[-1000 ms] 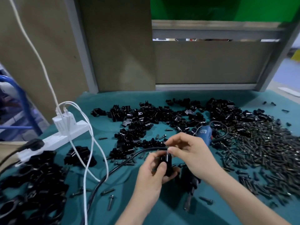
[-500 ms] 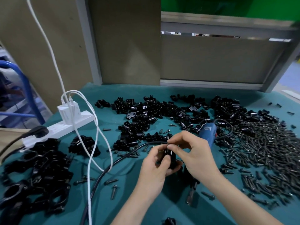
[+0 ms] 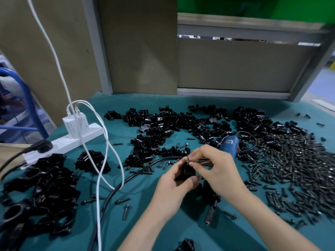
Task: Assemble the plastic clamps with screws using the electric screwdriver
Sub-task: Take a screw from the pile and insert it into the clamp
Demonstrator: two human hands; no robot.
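Black plastic clamp (image 3: 187, 172) sits low in the view, near 6 o'clock, held in my left hand (image 3: 173, 186) with the fingers curled round it. My right hand (image 3: 218, 169) meets it from the 3 o'clock side, thumb and forefinger pinching a small screw (image 3: 188, 159) at the clamp's top edge. The screw is mostly hidden, so I cannot tell how deep it sits. Both hands are close together over the teal table mat (image 3: 148, 102). Just beyond my right hand, toward 1 o'clock, the blue electric screwdriver (image 3: 229, 144) lies on its side, untouched, its black cord (image 3: 252, 140) looping beside it. A wide heap of dark screws (image 3: 299, 169) fills 3 o'clock. Loose black clamp pieces (image 3: 163, 127) spread across 12 o'clock. Larger joined clamps (image 3: 39, 187) are piled at 8 o'clock. At 10 o'clock a white power strip (image 3: 85, 135) carries a white charger (image 3: 73, 124), and white cables (image 3: 101, 160) trail toward me
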